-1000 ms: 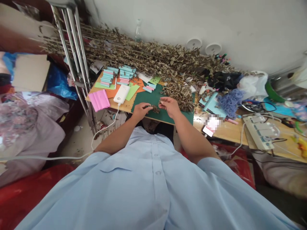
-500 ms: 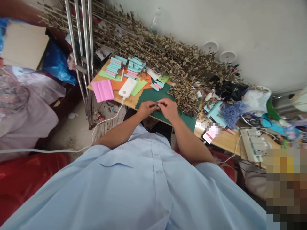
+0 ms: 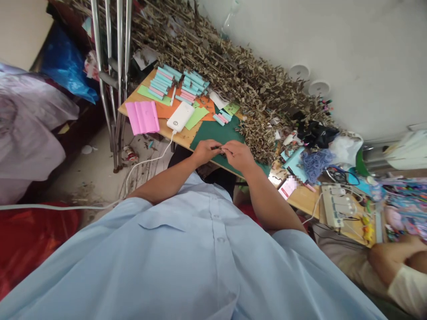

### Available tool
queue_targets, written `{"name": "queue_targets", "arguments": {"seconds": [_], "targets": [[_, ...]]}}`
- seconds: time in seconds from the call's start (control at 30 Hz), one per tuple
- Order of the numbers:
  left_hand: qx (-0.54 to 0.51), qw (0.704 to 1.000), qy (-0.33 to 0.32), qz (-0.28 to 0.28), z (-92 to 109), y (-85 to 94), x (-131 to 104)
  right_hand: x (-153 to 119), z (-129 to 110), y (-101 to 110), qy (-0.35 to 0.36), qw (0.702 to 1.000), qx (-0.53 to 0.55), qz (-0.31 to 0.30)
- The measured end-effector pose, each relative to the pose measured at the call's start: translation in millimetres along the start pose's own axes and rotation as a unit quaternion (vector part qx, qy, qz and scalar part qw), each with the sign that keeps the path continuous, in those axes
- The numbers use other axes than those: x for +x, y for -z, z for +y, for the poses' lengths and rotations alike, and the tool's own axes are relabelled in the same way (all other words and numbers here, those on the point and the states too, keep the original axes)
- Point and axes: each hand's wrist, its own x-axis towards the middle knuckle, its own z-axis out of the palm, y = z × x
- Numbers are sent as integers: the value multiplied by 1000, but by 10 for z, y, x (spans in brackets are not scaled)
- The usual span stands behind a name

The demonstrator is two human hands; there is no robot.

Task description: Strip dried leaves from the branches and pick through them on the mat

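My left hand [image 3: 206,152] and my right hand [image 3: 238,155] meet fingertip to fingertip over the near edge of a dark green mat [image 3: 213,132]. Both are closed in a pinch. A small dark bit of dried leaves shows between them, mostly hidden by the fingers. Close to my right hand lies a heap of dried leaves [image 3: 258,138]. Beyond the hands, a few short blue and pink paper rolls [image 3: 222,117] rest at the mat's far edge. Left of the mat sit a white power bank [image 3: 180,116] with its cable and a creased pink paper [image 3: 143,117].
More blue and pink rolls [image 3: 162,81] are stacked on coloured paper. Long dried plant stalks [image 3: 213,53] line the wall. Metal crutches [image 3: 120,80] stand at the left. A phone [image 3: 287,187], blue yarn [image 3: 315,164] and a power strip [image 3: 336,206] lie right; another person's arm [image 3: 390,262] is beyond.
The camera view has turned, bringing the other person's arm and more coloured items into sight at the right. My hands stay together, with the right fingers closed further over the dark bit.
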Motion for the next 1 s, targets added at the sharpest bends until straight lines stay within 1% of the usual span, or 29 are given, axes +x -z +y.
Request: {"name": "queue_targets", "arguments": {"seconds": [0.07,0.1,0.17,0.2,0.27,0.33,0.4,0.43,0.47,0.53,0.63,0.7,0.8,0.87,0.93,1.0], "targets": [[-5,1000,-3,4,13,3,-4,66,-4,26,-14,1000,-4,-20],[-6,1000,-5,3,19,7,-5,105,-6,31,-38,999,2,-26],[-6,1000,-8,-3,26,18,-8,189,-9,31,-123,991,39,-38],[-7,1000,-11,-8,27,22,-9,233,-9,29,-176,981,73,-45],[-11,1000,-15,-14,23,27,-13,318,-8,30,-280,944,162,-67],[-15,1000,-19,-13,13,24,-17,397,-8,45,-364,895,242,-92],[-15,1000,-25,-9,1,14,-20,470,-19,66,-422,854,281,-118],[-14,999,-30,-9,-6,8,-20,504,-30,74,-440,841,286,-128],[-12,999,-34,-9,-14,3,-19,535,-46,79,-452,835,284,-134],[-5,999,-42,-12,-31,-6,-16,590,-88,81,-460,836,265,-141],[1,998,-52,-17,-51,-13,-7,643,-148,84,-453,850,220,-157],[3,999,-53,-11,-55,-10,-1,644,-174,104,-446,857,206,-157],[3,999,-46,8,-42,0,-2,586,-192,149,-434,857,244,-132],[-4,999,-46,13,-34,6,-9,522,-203,167,-430,855,273,-102],[-12,999,-46,16,-38,6,-18,459,-214,164,-431,854,283,-68],[-16,999,-45,21,-59,-3,-25,414,-221,145,-433,852,289,-49]]}}
